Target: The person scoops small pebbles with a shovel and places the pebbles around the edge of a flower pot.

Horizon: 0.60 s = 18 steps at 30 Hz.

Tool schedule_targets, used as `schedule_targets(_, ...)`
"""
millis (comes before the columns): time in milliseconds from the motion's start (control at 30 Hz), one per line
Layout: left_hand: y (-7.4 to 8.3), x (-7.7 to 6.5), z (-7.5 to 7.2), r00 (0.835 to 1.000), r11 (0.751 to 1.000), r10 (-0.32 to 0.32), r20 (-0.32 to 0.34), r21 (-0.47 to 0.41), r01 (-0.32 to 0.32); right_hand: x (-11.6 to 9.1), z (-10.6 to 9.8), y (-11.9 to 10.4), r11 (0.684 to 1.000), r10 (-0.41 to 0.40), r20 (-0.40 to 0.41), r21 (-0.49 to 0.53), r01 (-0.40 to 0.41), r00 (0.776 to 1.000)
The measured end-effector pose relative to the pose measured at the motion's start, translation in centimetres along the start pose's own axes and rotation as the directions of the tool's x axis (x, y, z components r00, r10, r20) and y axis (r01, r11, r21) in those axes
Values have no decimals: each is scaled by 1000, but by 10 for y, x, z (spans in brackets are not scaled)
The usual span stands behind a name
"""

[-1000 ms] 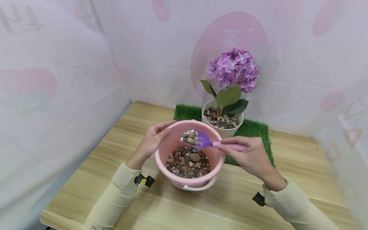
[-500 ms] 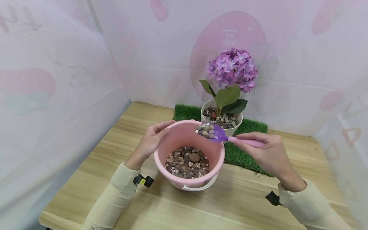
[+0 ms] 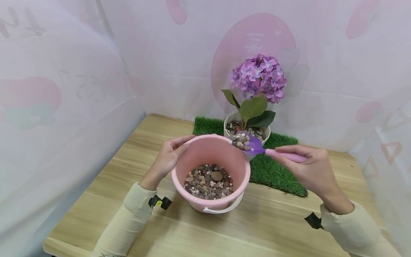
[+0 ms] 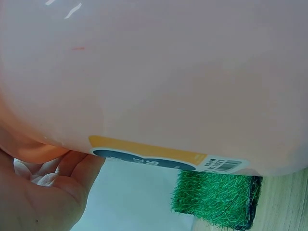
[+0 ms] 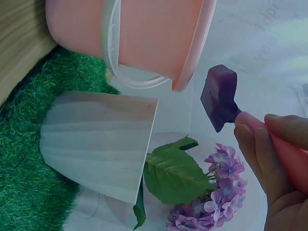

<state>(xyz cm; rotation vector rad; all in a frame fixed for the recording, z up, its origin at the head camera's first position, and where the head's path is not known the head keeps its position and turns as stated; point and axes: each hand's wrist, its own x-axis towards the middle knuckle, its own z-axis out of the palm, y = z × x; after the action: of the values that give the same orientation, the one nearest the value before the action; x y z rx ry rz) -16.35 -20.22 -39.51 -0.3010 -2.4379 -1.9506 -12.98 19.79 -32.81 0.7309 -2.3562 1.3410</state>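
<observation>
My right hand (image 3: 309,167) grips the pink handle of a small shovel (image 3: 255,146), whose purple scoop carries a heap of pebbles (image 3: 241,140). In the head view the scoop overlaps the far right rim of the pink bucket and the front of the white flowerpot (image 3: 267,138). From the right wrist view, the scoop sits higher than both rims. My left hand (image 3: 170,155) holds the left rim of the bucket (image 3: 210,202), thumb over the edge and fingers outside. Brown and grey pebbles (image 3: 208,182) cover the bucket's bottom.
A purple hydrangea (image 3: 259,76) with broad green leaves rises from the pebble-filled flowerpot. Under the pot lies a green artificial grass mat (image 3: 279,178). The bucket's white handle (image 3: 224,210) hangs at its front. The wooden table (image 3: 154,235) backs onto a printed white curtain (image 3: 173,46).
The shovel with its pebbles has moved right and slightly away, from over the bucket's inside to the flowerpot's front edge in the head view. My left hand and the bucket stay put.
</observation>
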Motion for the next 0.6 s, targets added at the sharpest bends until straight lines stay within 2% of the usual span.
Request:
schedule_targets(167,-1,0,-1,1000,1000,3,2,1,-3,0,-5,3,999,-3,-12,-32,3,1000)
schedule_targets(600,-2,0,0,1000,1000,-9,3,-8,9,5,-13,14,997,50,-52,-55,-53,997)
